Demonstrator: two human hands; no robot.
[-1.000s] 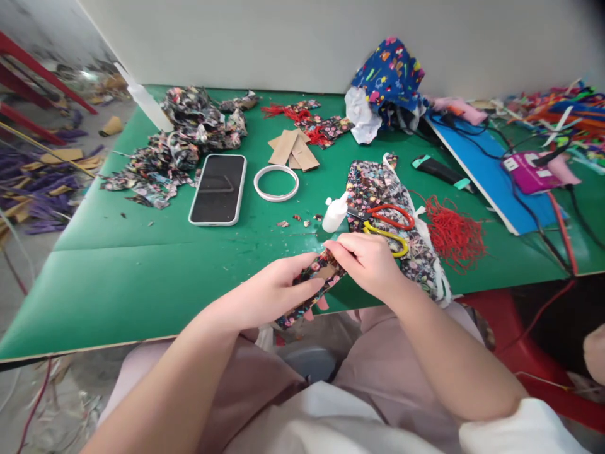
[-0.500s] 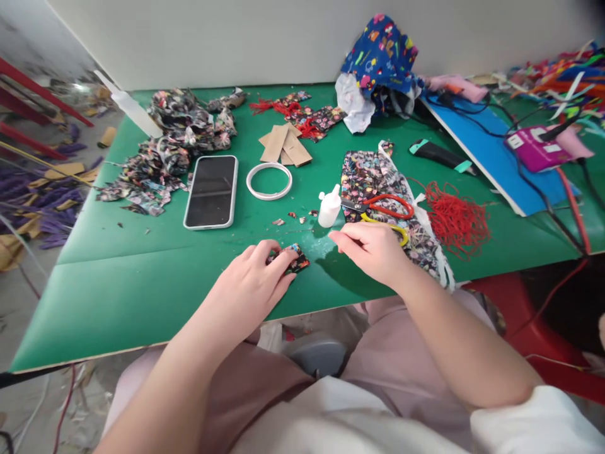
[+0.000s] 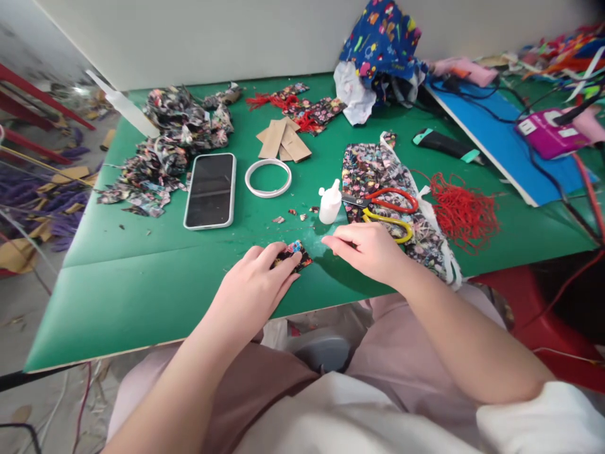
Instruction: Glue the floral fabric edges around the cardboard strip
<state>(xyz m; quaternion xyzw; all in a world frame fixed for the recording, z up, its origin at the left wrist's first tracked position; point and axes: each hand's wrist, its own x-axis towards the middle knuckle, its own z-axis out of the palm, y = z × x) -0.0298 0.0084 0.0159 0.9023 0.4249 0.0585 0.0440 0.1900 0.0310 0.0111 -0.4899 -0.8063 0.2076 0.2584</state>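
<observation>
My left hand (image 3: 258,277) rests on the table and grips a small dark floral fabric piece (image 3: 302,258) between thumb and fingers. The fabric lies flat, partly covered by those fingers. My right hand (image 3: 363,249) is closed, with thumb and forefinger pinched together to the right of the fabric; whatever is between them is too small to make out. Just beyond it stands a small white dropper bottle (image 3: 329,205). Scissors (image 3: 387,200) with red and yellow handles lie on a larger floral cloth (image 3: 362,167) with white edges.
A phone (image 3: 210,192) and a white tape ring (image 3: 269,192) lie behind my left hand. Farther back are cardboard strips (image 3: 273,142), crumpled floral cloth (image 3: 163,157) and a tall white bottle (image 3: 130,112). To the right are red strings (image 3: 466,211) and a box cutter (image 3: 447,147).
My right hand has shifted slightly left, toward the fabric piece. My left hand keeps its grip on the fabric, and slightly more of it shows. The camera view has tilted a little.
</observation>
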